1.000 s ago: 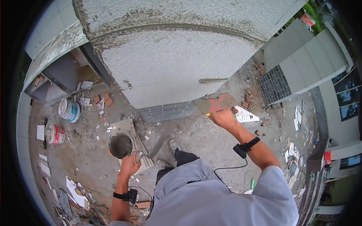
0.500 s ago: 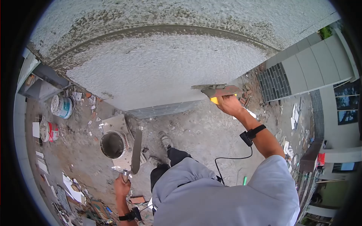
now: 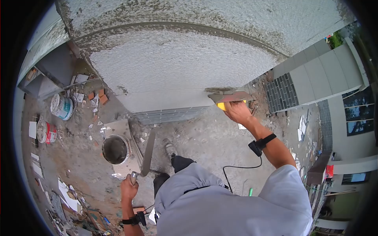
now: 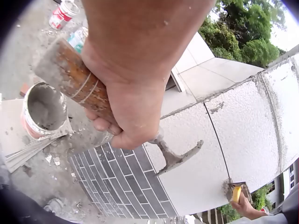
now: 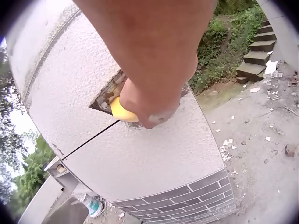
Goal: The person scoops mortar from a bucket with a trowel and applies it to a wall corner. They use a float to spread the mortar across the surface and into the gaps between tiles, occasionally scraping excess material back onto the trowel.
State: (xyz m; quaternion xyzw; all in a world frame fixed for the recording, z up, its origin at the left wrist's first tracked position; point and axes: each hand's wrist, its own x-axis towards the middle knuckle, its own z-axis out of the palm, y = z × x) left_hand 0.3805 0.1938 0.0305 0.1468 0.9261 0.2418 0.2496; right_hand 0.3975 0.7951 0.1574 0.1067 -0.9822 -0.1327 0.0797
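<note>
My left hand (image 3: 129, 188) grips the wooden handle (image 4: 77, 79) of a trowel, whose long grey blade (image 3: 148, 154) points toward the wall, beside a mortar bucket (image 4: 31, 127). In the left wrist view the blade shows nearly edge-on. With my right hand (image 3: 238, 112) I hold a plastering float (image 3: 233, 96) by its yellow handle (image 5: 122, 111). The float lies against the white textured wall (image 3: 169, 63), close over a thin dark joint line. Wet grey mortar (image 3: 214, 90) shows along the float's upper edge. Its working face is hidden.
The mortar bucket stands on stacked tiles (image 3: 117, 128) to my left. Two more buckets, one blue-labelled (image 3: 63, 107) and one red-labelled (image 3: 47, 131), stand farther left. Broken tile and bricks (image 3: 103, 97) litter the ground. Grey brick tiling (image 3: 169, 114) runs along the wall's foot.
My right hand has brought the float up flat against the wall, over the mortar patch. The left hand has moved back from the bucket with the trowel, its blade now swung clear beside it.
</note>
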